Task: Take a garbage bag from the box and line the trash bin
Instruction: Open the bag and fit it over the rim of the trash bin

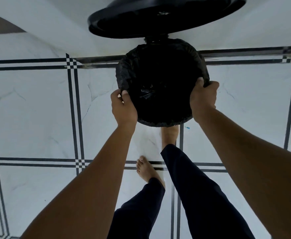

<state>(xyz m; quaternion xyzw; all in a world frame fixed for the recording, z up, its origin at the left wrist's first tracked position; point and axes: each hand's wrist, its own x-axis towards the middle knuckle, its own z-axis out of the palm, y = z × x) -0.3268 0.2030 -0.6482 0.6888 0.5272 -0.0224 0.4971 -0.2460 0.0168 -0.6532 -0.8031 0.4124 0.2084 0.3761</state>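
Observation:
A round black trash bin (pixel 124 73) stands on the floor against the wall, its lid (pixel 165 16) raised upright behind it. A black garbage bag (pixel 198 56) hangs inside the bin, and its edge is folded over the rim all around. My left hand (pixel 123 107) pinches the bag's edge at the near left of the rim. My right hand (pixel 204 97) grips the bag's edge at the near right of the rim. The garbage bag box is out of view.
The floor is white tile (pixel 34 114) with dark stripe borders. A white wall (pixel 55 31) rises just behind the bin. My right foot (pixel 169 135) rests at the bin's base, my left foot (pixel 147 169) stands behind it. A small blue scrap (pixel 187 127) lies beside the bin.

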